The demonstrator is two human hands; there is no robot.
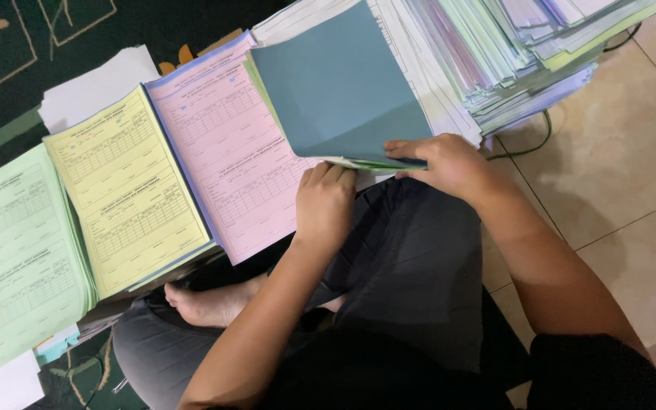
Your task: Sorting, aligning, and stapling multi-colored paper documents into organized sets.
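We see our right hand with its grip pinched on the lower edge of a blue-grey sheet, lifted atop a small set of papers on our lap. Our left hand lies just beside it, fingers together, pressing flat on the pink form stack. Yellow forms and green forms lie further left on the floor.

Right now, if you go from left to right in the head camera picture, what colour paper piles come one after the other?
Green form pile → yellow form pile → pink form pile → blue-grey sheet lifted by the right hand → big mixed stack of coloured papers.
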